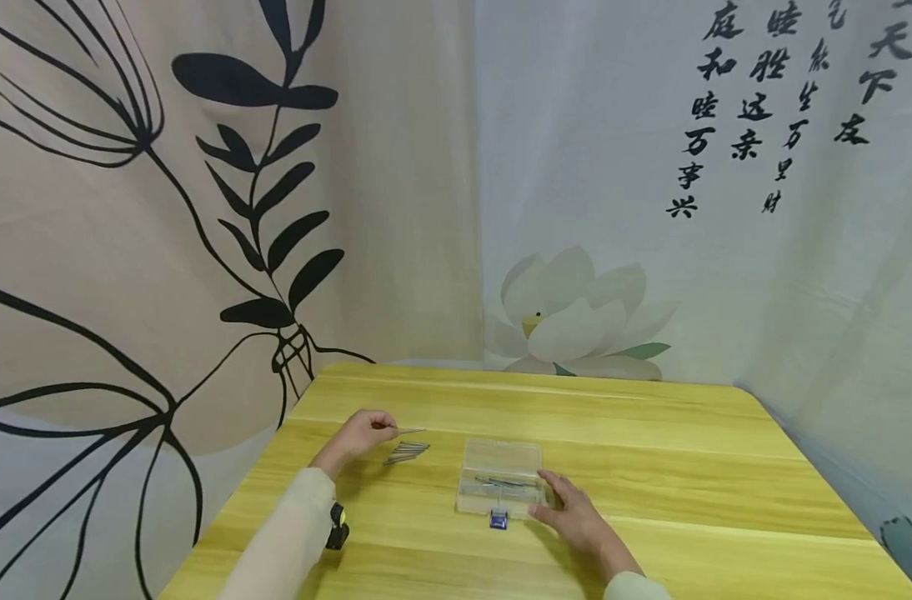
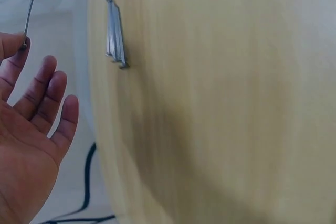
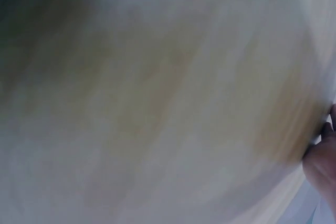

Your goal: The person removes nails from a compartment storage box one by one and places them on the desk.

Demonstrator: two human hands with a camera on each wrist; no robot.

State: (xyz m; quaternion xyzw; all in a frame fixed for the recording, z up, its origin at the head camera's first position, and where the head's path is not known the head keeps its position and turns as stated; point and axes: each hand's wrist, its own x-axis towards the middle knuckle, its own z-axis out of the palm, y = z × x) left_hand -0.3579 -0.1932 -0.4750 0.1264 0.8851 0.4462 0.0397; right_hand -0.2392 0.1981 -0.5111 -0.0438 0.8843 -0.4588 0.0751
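Note:
Between thumb and index finger my left hand [image 1: 368,431] pinches one thin metal nail [image 2: 30,11] by its head end, above the table; the other fingers of that hand [image 2: 39,114] are spread. Just below it lies a small group of similar nails [image 1: 407,452], side by side on the wood [image 2: 115,35]. A clear plastic box [image 1: 501,454] stands near the middle with several thin metal pieces [image 1: 504,482] in its front part. The fingers and thumb of my right hand [image 1: 578,518] hold the box's right side. The right wrist view is blurred, showing part of that hand [image 3: 323,163].
A blue latch [image 1: 498,520] sits at the front of the box. The yellow wood-grain table [image 1: 651,467] reaches back to printed curtains [image 1: 403,208]. A black device with a yellow spot [image 1: 338,527] is on the left wrist.

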